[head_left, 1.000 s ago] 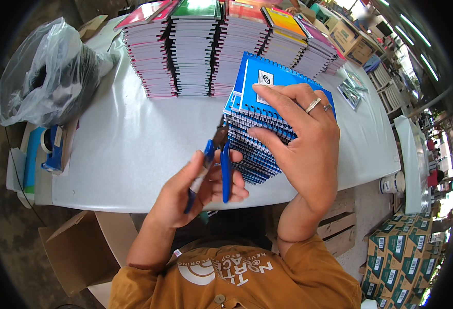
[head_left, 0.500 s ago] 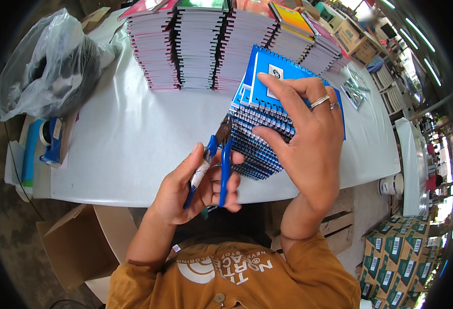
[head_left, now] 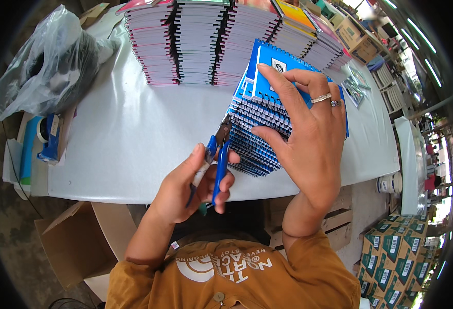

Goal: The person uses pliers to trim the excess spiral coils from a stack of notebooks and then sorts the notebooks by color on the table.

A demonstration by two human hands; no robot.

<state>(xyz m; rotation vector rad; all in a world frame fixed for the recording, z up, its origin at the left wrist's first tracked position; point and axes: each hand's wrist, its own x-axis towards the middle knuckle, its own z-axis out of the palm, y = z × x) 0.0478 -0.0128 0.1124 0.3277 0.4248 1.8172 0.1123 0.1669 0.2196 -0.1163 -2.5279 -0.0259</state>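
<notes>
Blue-handled cutters (head_left: 221,162) have had their handles squeezed closer over the last half second, left fingers curling in with them. Left to right: clear plastic bag (head_left: 46,67), blue tape dispenser (head_left: 53,139), then my left hand (head_left: 181,180), fingers wrapped round the cutters. Tips at the left edge of the blue spiral notebook stack (head_left: 253,139); can't tell if they touch wire. Stack's on the pale surface (head_left: 118,154), row of notebook stacks (head_left: 198,46) behind. My right hand (head_left: 314,136) lies over it, thumb and index spread.
</notes>
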